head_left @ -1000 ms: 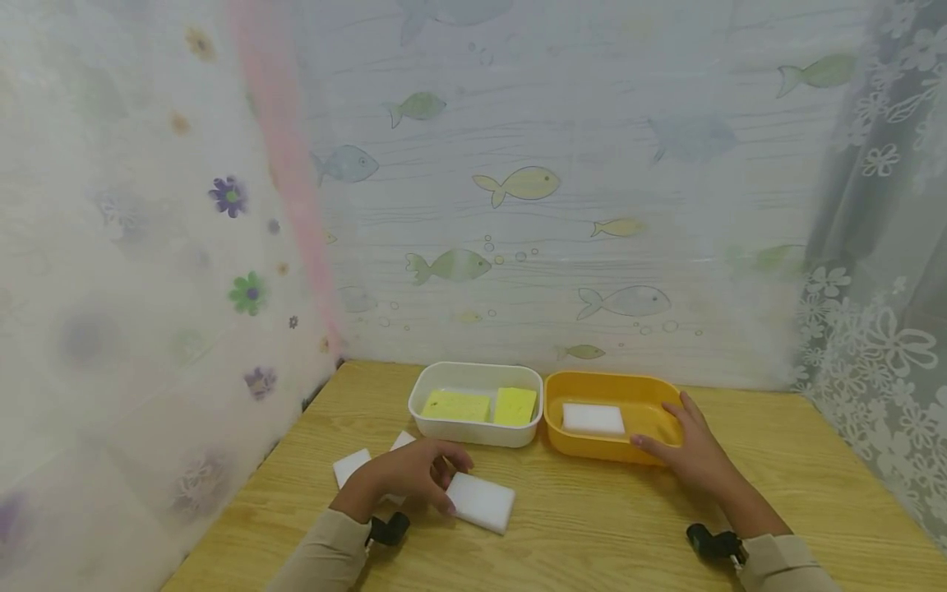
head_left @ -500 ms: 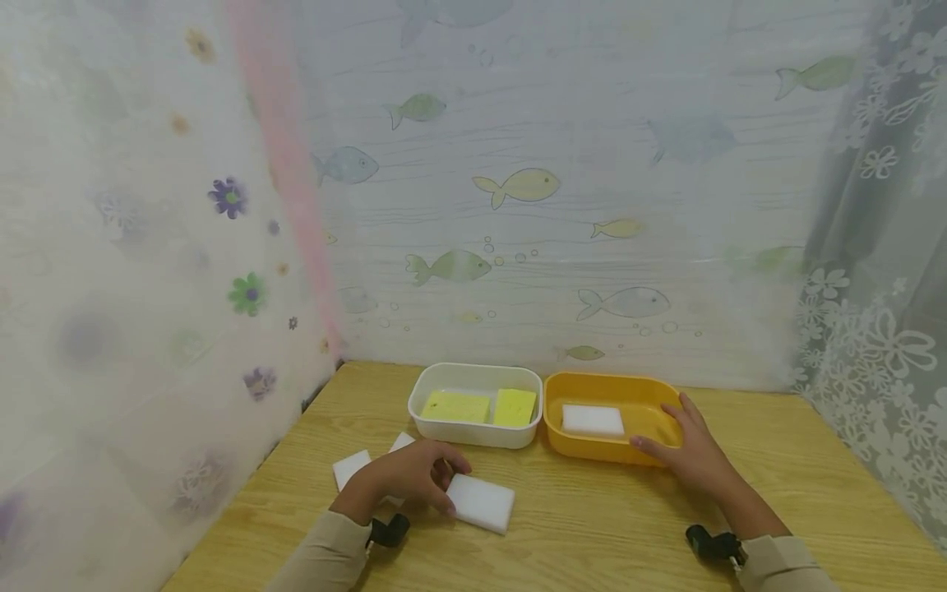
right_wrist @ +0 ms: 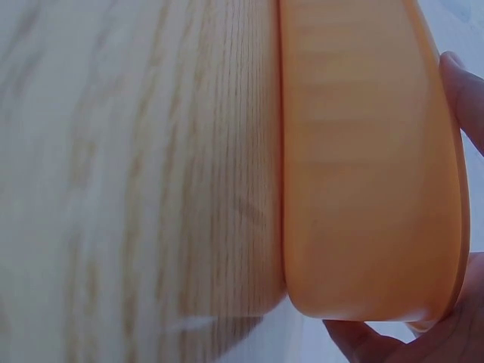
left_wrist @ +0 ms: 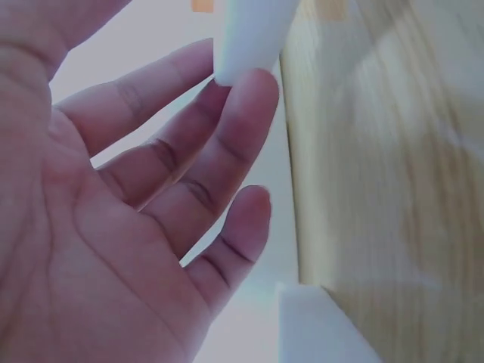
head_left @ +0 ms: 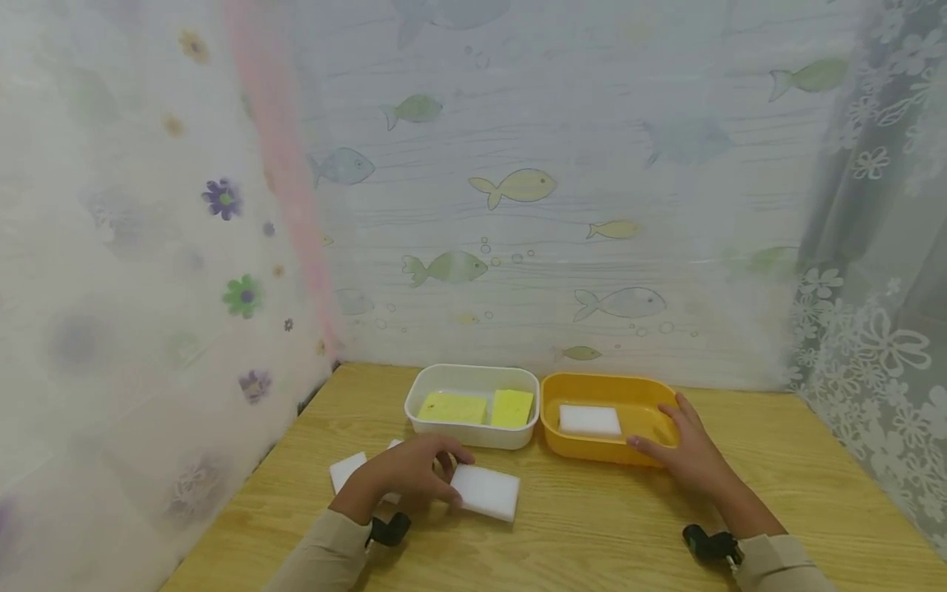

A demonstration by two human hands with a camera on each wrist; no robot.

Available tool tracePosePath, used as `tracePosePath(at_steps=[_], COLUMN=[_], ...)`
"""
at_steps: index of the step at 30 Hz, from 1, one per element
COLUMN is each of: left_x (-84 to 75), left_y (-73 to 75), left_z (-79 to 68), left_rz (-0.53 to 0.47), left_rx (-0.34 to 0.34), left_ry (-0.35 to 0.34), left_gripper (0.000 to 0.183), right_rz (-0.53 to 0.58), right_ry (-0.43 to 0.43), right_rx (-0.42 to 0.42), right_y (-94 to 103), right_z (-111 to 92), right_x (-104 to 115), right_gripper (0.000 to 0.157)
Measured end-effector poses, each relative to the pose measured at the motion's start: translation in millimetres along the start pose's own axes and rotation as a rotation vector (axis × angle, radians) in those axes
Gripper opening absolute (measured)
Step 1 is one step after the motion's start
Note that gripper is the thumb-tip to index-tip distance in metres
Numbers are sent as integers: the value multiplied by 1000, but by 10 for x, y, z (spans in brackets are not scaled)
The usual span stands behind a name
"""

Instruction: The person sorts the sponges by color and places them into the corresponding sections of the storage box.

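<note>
My left hand (head_left: pixel 414 475) pinches the left end of a white sponge block (head_left: pixel 488 493) between thumb and fingers, in front of the two tubs. In the left wrist view that sponge (left_wrist: pixel 253 38) stands at the fingertips. My right hand (head_left: pixel 695 452) grips the right end of an orange plastic tub (head_left: pixel 584 448), thumb at the near rim and fingers over the far side. One white sponge (head_left: pixel 589 420) lies inside this tub. The right wrist view shows the tub's outer wall (right_wrist: pixel 370 174) upright on the table.
Left of the orange tub stands a white tub (head_left: pixel 473 436) with two yellow sponges (head_left: pixel 453 409) in it. More white sponges (head_left: pixel 346 469) lie on the wooden table (head_left: pixel 592 526), partly hidden behind my left hand. A fish-print curtain (head_left: pixel 518 247) hangs behind the table.
The white sponge in my left hand has shifted slightly up and to the right and tilted. My right hand stays on the orange tub; the head view has shifted a little.
</note>
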State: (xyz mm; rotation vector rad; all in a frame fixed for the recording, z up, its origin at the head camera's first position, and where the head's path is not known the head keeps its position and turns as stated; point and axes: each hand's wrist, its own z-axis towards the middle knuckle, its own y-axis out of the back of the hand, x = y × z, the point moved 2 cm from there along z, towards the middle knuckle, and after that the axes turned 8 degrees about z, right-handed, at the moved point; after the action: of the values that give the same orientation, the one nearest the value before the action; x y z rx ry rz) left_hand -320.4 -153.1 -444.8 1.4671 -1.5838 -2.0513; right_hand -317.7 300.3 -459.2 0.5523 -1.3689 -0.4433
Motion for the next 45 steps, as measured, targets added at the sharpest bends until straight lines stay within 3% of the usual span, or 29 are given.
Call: tracePosePath(at_steps=[7, 14, 24, 35, 45], left_x=[-127, -311, -532, -659, -717], left_y=[72, 129, 225, 244, 220], left_z=[98, 279, 556, 773, 1033], left_rz=[24, 135, 200, 250, 248], left_rx=[-50, -110, -149, -176, -248], left_ry=[-86, -127, -99, -82, -128], left_gripper=[58, 55, 53, 56, 56], right_rz=[-2, -2, -12, -5, -30], right_ry=[4, 4, 11, 23, 25], right_rx=[-9, -15, -18, -12, -15], right_y=[-13, -3, 21, 7, -1], right_z=[1, 12, 30, 6, 12], right_x=[6, -13, -7, 7, -5], right_gripper=[103, 106, 107, 106, 105])
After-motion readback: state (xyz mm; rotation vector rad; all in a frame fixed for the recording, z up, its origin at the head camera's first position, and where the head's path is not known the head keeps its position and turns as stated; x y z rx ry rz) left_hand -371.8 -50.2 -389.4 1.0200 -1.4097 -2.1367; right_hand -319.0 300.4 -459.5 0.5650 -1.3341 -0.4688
